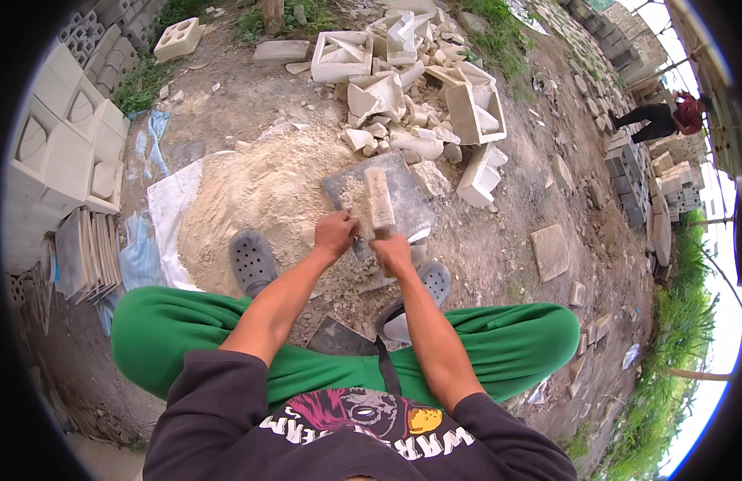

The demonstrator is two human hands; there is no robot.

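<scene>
I sit low with knees apart in green trousers. My right hand [393, 250] grips the handle of a wooden mallet [379, 200], whose long pale head lies over a dark grey slab [403, 188]. My left hand [335, 232] is closed at the slab's near left edge, beside crushed pale rubble [353, 196] on the slab; what it holds is hidden. A heap of fine pale powder [259, 192] spreads to the left of the slab on a white sheet [166, 204].
Broken white cast blocks [419, 96] pile up beyond the slab. Whole patterned blocks [66, 136] and stacked tiles [86, 252] stand at the left. My grey clogs [251, 260] flank the slab. A person [668, 119] bends over grey blocks far right.
</scene>
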